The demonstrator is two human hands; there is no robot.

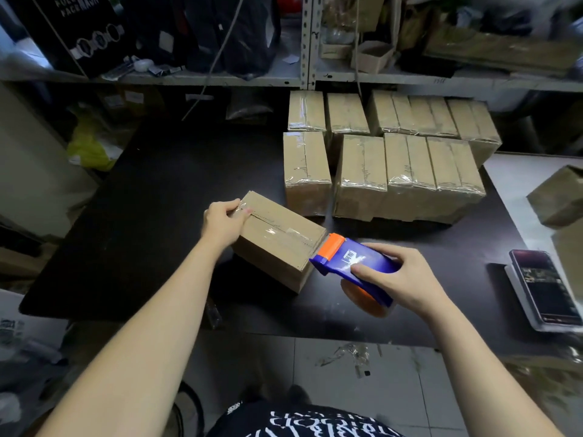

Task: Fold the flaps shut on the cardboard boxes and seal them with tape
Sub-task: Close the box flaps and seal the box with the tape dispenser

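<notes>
Our left fingers (243, 212) curl over the far left end of the cardboard box (277, 247), and the left hand (224, 220) holds it where clear tape runs along the closed top seam. Our right fingers (366, 273) wrap the blue tape dispenser (350, 263), gripped firmly by the right hand (402, 279). Its orange nose sits at the box's right end; we cannot tell whether it touches. The box lies skewed on the dark worktop (151, 209), flaps shut. Near behind it stand the taped boxes (407, 165) in two rows. A phone (544, 288) lies at the right edge.
</notes>
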